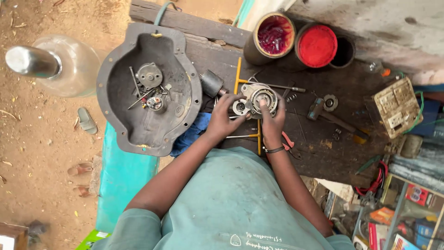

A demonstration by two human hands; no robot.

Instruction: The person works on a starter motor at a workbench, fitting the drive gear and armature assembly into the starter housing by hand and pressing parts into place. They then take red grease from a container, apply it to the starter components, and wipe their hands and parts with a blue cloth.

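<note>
I see both hands on the round metal motor part [258,98], which sits on the dark desk [342,139] just right of the big grey pan [121,121]. My left hand [225,115] has its grip clenched on the part's left edge. My right hand [272,119] grasps its lower side, thumb pressed on top. Two red-filled tubs [296,44] stand beyond the part.

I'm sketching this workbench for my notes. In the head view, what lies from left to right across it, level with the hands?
Glass bottle with metal cap → grey dish-shaped metal cover → left hand → round metal motor part under the right hand → hammer → worn switch board.
</note>
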